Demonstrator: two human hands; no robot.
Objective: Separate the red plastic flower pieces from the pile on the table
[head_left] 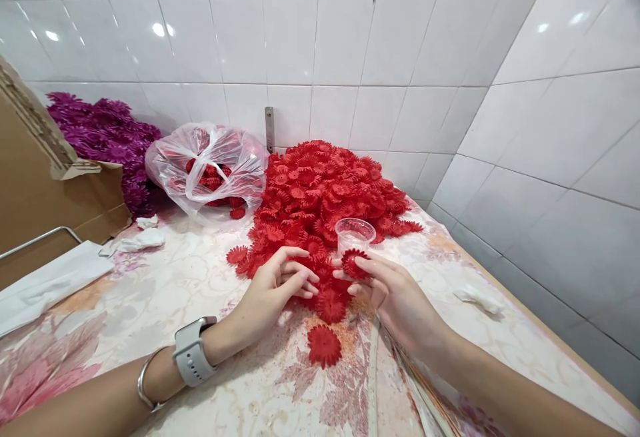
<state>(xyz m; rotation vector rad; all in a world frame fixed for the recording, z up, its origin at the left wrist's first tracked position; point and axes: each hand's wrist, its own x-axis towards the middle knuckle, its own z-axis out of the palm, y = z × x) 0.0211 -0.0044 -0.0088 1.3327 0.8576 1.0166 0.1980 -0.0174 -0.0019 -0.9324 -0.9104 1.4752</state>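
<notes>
Red flowers point(320, 197) by hands point(273, 290) point(397, 290), right table edge point(533, 315)

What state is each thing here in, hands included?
Right hand: holding a cupped red flower
Left hand: fingers loosely curled, nothing visibly held
Clear cup: upright, open-topped
Plastic bag: bulging, red flowers inside
Red pile: heaped loose
Lone red flower: lying flat
Purple flowers: heaped
Watch: strapped on
White wad: crumpled

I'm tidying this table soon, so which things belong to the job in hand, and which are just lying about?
In the job, apparently:
red flower in the right hand
pile of loose red flowers
clear plastic cup, probably
plastic bag holding red flowers, possibly

Just lying about, probably:
purple flowers
cardboard box
crumpled white scrap
</notes>
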